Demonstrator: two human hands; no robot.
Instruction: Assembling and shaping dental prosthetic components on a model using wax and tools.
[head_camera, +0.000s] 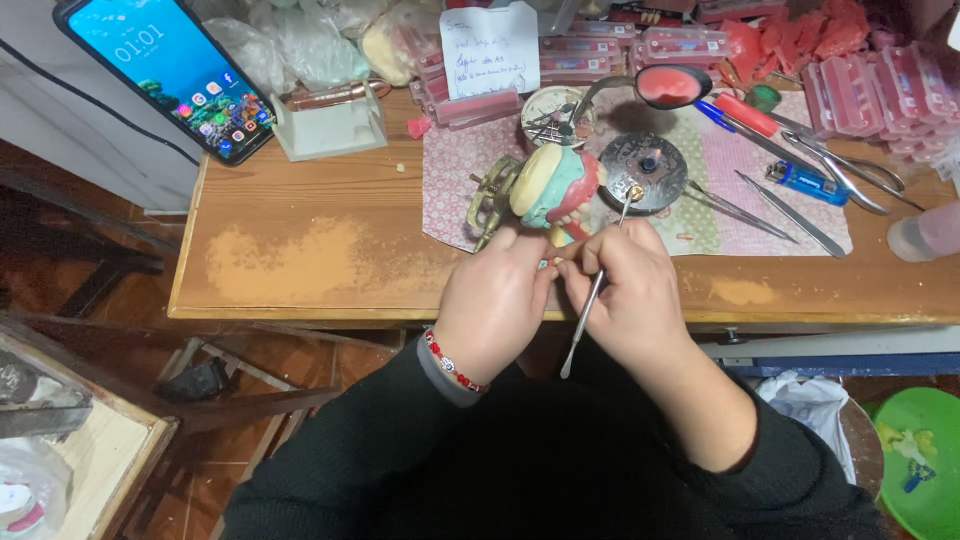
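Two hands meet just in front of the dental model (556, 188), a cream, teal and pink cast of gums and teeth mounted in a brass-coloured hinged frame (492, 196) that stands on the patterned cloth (720, 170) near the front of the wooden bench (300, 200); the left hand (492, 305), with a red beaded bracelet (452, 365) at the wrist, is curled closed with its fingertips pinched against the lower front of the model, though what exactly they grip is hidden; the right hand (630, 290) is closed pen-fashion around a slim metal instrument (594, 295), whose upper tip points towards a round burner (643, 168) just right of the model while its lower end hangs past the bench edge; on the cloth to the right lie tweezers (735, 208), a probe (790, 215), scissors (850, 170), a blue lighter (806, 183) and a red-lensed magnifier (670, 86); a phone (170, 70) leans at the far left; judging from this, the likeliest trouble is a slip of the instrument's tip, gouging soft material or nudging a set tooth, since the hands work unsupported off the bench edge; a sleeve or knuckle could also stray against the burner, which sits close by
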